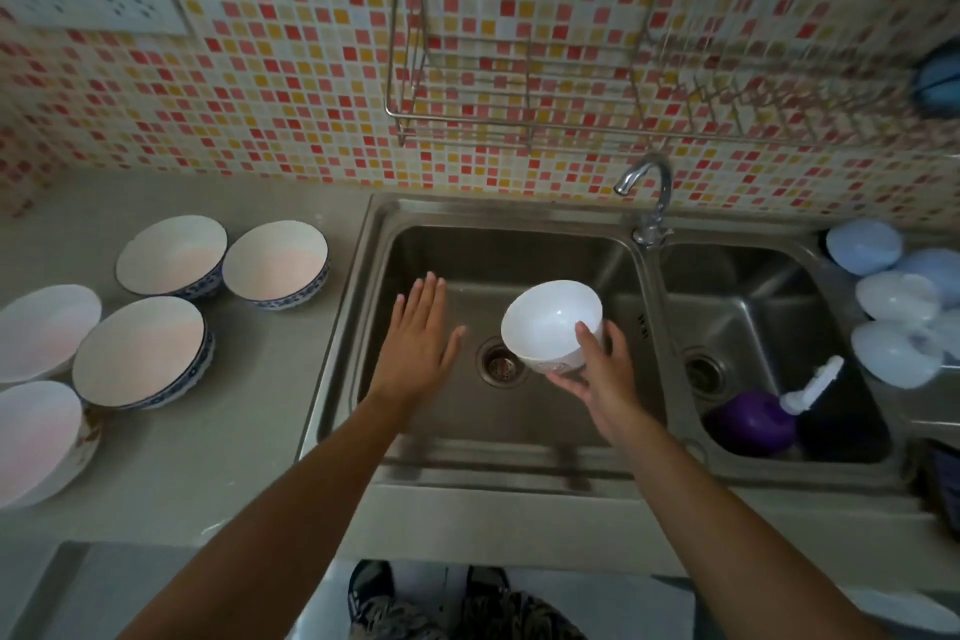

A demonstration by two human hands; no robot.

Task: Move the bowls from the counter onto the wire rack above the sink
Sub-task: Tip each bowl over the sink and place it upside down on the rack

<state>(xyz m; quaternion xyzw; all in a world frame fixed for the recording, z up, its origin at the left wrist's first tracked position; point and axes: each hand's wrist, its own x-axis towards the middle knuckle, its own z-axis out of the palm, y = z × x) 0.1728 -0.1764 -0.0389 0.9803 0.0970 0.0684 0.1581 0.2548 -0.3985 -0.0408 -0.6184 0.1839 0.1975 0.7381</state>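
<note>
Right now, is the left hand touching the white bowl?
Apart. The head view shows the left hand open over the sink basin, bare steel separating it from the white bowl in the right hand.

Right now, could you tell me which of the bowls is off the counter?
The plain white bowl, tilted, held in the right hand above the sink; the other five sit on the counter.

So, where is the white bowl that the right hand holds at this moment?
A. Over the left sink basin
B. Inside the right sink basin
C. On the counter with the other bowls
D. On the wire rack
A: the right hand grips the white bowl, tilted, over the left sink basin, while the wire rack above holds no bowl yet.
</note>
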